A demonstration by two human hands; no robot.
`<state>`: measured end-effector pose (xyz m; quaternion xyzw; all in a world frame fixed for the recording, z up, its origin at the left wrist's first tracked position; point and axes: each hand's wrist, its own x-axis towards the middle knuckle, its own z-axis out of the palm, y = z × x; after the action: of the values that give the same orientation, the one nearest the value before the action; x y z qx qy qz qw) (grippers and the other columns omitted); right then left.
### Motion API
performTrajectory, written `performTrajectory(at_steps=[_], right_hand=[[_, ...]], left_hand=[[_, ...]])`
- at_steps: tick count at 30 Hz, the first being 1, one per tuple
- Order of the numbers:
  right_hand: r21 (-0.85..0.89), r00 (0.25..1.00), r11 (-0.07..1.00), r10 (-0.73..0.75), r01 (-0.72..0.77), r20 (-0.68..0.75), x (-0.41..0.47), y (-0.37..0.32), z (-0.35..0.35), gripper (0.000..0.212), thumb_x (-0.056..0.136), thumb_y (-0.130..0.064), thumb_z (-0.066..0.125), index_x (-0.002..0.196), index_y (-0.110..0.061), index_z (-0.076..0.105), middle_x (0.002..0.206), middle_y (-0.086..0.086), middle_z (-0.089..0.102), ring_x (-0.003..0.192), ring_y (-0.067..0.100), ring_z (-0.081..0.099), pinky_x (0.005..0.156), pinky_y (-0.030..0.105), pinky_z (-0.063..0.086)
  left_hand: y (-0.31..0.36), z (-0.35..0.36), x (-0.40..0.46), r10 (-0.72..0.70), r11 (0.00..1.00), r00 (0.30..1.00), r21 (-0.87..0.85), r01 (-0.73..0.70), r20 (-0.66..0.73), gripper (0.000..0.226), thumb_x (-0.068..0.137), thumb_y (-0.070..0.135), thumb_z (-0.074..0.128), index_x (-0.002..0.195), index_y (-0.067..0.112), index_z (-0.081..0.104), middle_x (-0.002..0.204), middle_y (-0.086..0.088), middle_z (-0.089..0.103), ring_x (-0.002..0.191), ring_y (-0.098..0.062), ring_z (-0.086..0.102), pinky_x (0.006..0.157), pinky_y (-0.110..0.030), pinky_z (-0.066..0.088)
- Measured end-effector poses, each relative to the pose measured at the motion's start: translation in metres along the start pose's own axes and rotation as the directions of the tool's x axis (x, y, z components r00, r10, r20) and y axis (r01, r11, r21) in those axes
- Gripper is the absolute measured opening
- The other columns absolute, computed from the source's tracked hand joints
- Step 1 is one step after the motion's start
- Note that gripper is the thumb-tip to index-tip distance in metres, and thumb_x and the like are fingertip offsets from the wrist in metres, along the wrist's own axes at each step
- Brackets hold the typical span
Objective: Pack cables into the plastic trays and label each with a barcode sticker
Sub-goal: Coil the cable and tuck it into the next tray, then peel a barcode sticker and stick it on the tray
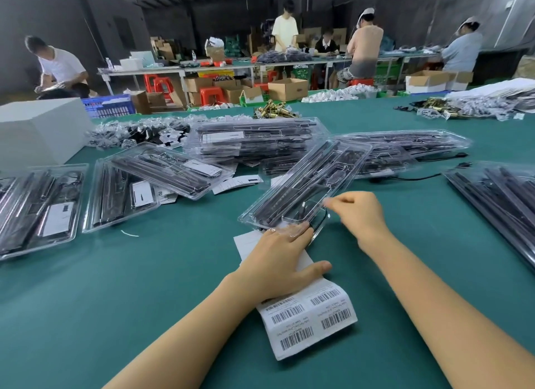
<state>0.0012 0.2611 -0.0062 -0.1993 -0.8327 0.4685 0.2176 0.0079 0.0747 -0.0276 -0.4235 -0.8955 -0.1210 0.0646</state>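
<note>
1. The clear plastic tray (pixel 307 185) lies tilted on the green table (pixel 115 287), its near end just beyond the barcode sticker sheet (pixel 307 319).
2. The left hand (pixel 278 261) rests flat, fingers straight, across that sheet and the tray's near rim; judged best, it presses firmly so the tray cannot slide.
3. The right hand (pixel 357 212), beside the tray's near right edge, has its fingers curled together; whether they pinch a sticker or the black cable (pixel 321 225), I cannot tell.
4. Any label should probably go on smoothly, without creasing.
</note>
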Motion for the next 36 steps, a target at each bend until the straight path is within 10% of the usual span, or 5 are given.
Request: performTrajectory(at_steps=[6, 15, 20, 26, 36], right_hand=[[-0.027, 0.934, 0.986, -0.162, 0.162, -0.319, 0.016, -0.054, -0.027, 0.019, 0.085, -0.024, 0.058, 0.070, -0.015, 0.066, 0.061, -0.002, 0.063, 0.056, 0.016, 0.052, 0.054, 0.026, 0.039], [-0.517, 0.806, 0.665, -0.227, 0.538, 0.547, 0.062, -0.120, 0.091, 0.024, 0.091, -0.017, 0.050, 0.080, 0.003, 0.059, 0.078, 0.019, 0.059, 0.068, 0.025, 0.050, 0.066, 0.031, 0.041], [-0.621, 0.719, 0.384, -0.208, 0.684, 0.663, 0.057, -0.093, 0.143, 0.044, 0.100, -0.031, 0.041, 0.137, -0.007, 0.041, 0.146, 0.010, 0.038, 0.140, 0.028, 0.024, 0.108, 0.052, 0.029], [-0.590, 0.674, 0.419, -0.077, 0.690, 0.735, 0.058, -0.088, 0.154, 0.066, 0.091, -0.006, 0.030, 0.153, -0.011, 0.007, 0.162, 0.004, 0.003, 0.148, 0.026, -0.002, 0.117, 0.052, 0.015], [-0.518, 0.670, 0.470, -0.246, 0.714, 0.700, 0.054, -0.089, 0.147, 0.036, 0.093, -0.045, 0.053, 0.110, -0.013, 0.057, 0.116, 0.007, 0.062, 0.113, 0.027, 0.054, 0.079, 0.032, 0.043]], left_hand=[[0.001, 0.000, 0.000, -0.002, 1.000, 1.000, -0.027, 0.003, 0.001, 0.080, 0.089, 0.067, 0.040, 0.149, 0.015, 0.030, 0.158, -0.001, 0.023, 0.144, -0.017, 0.023, 0.115, -0.029, 0.013], [-0.010, -0.001, 0.004, 0.088, 0.996, 0.996, -0.007, -0.088, -0.013, 0.068, 0.095, 0.057, 0.039, 0.147, 0.014, 0.036, 0.154, -0.005, 0.033, 0.140, -0.020, 0.032, 0.114, -0.033, 0.024], [-0.012, -0.001, 0.006, 0.145, 0.986, 0.986, -0.073, -0.151, -0.081, 0.063, 0.084, 0.053, 0.022, 0.082, 0.004, 0.062, 0.082, -0.014, 0.065, 0.081, -0.034, 0.055, 0.079, -0.041, 0.042], [-0.010, -0.001, 0.005, 0.165, 0.958, 0.958, -0.192, -0.212, -0.233, 0.045, 0.083, 0.040, 0.034, 0.065, 0.004, 0.055, 0.064, -0.016, 0.058, 0.066, -0.032, 0.049, 0.066, -0.036, 0.039], [-0.008, -0.005, 0.004, 0.157, 0.952, 0.950, -0.215, -0.218, -0.269, 0.037, 0.085, 0.032, 0.041, 0.066, 0.005, 0.058, 0.068, -0.013, 0.062, 0.069, -0.032, 0.055, 0.068, -0.031, 0.039]])
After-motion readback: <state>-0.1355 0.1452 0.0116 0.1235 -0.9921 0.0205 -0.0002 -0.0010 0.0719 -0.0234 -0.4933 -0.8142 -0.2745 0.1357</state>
